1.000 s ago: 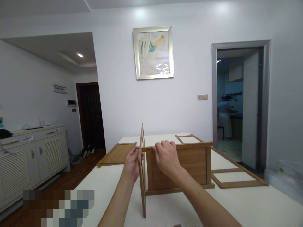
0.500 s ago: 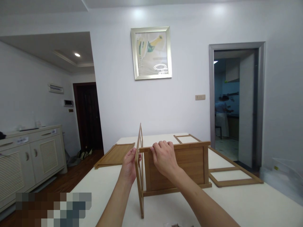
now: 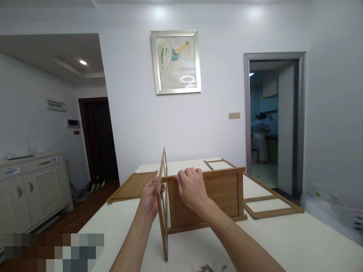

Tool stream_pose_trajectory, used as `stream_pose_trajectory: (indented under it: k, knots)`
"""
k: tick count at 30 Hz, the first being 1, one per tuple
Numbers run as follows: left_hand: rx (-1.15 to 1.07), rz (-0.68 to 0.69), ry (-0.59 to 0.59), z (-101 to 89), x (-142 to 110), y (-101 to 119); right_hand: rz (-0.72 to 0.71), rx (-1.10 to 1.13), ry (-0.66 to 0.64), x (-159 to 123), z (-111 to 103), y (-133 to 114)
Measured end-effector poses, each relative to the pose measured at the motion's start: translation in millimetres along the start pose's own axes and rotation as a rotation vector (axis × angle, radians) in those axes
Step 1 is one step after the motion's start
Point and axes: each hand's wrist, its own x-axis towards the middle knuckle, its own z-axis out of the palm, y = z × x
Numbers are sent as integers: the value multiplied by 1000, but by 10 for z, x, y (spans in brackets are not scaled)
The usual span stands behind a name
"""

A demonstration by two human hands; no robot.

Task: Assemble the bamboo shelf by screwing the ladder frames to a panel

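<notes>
My left hand [image 3: 150,198] is closed around the edge of an upright wooden side frame [image 3: 161,211], seen nearly edge-on. Just right of it, a wooden shelf panel [image 3: 221,193] with rails stands on its long edge, its left end against the frame. My right hand [image 3: 191,187] wraps over the panel's top rail, fingers curled across it. Whether the rail's end is seated in the frame I cannot tell. Some fingers of the left hand are hidden behind the frame.
On the white table [image 3: 119,230] lie another wooden panel [image 3: 134,186] at left and a second open frame [image 3: 279,211] at right. Small metal hardware [image 3: 207,268] sits at the near edge. A person [image 3: 258,132] stands in the room beyond the doorway; a cabinet [image 3: 36,181] is at far left.
The whole view has shifted slightly, so everything appears a little further left. More of the small hardware shows at the bottom. Both hands keep their grips on the frame and panel.
</notes>
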Motion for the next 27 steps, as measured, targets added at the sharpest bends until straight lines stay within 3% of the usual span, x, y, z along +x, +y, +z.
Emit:
stream_pose_trajectory:
  k: [10, 18, 27]
  knots:
    - [-3, -9, 44, -83, 30, -45, 2, -8, -10, -11, 0, -3]
    - [-34, 7, -3, 6, -28, 11, -2, 4, -8, 2, 0, 8]
    - [16, -25, 32, 25, -49, 15, -5, 8, 1, 13, -6, 15]
